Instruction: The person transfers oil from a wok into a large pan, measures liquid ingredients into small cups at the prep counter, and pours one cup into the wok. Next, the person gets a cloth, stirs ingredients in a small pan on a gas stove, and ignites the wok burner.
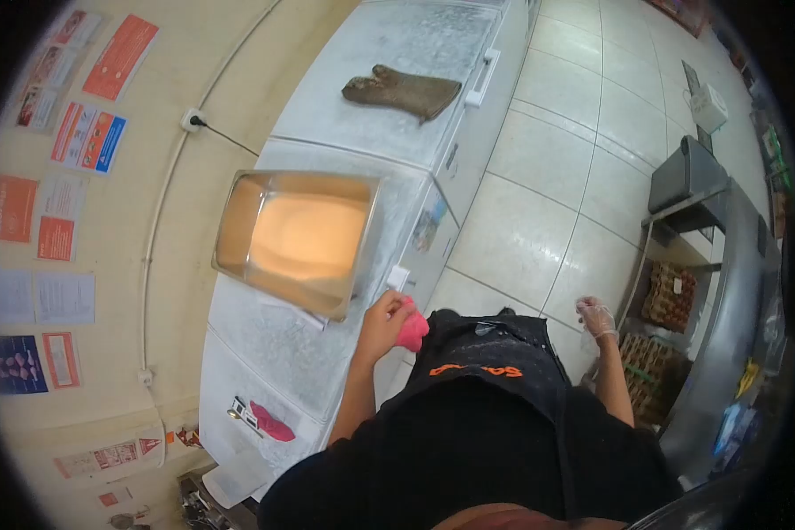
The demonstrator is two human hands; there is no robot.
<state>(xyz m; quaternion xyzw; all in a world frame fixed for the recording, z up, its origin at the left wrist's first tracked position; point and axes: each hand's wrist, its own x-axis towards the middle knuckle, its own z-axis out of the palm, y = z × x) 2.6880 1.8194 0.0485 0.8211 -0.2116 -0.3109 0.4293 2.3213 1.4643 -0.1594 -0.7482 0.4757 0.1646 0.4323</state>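
Observation:
My left hand [382, 325] is closed around a crumpled pink cloth [412, 329], beside the front edge of a white chest freezer [247, 353]. Just past that hand, a deep steel pan [362, 256] rests on the freezer lid; its inside shines orange. My right hand [595, 316] wears a clear plastic glove and hangs out to my side over the floor. Its fingers are loosely curled and I see nothing in them. Near it are stacked egg trays [649, 362] on a low shelf.
A brown oven mitt [404, 92] lies on the farther freezer lid. Closer to me are another pink cloth [272, 422] and a small device [244, 413]. A steel counter [724, 291] runs along the right, with a dark grey bin [687, 185]. White floor tiles [539, 168] lie between.

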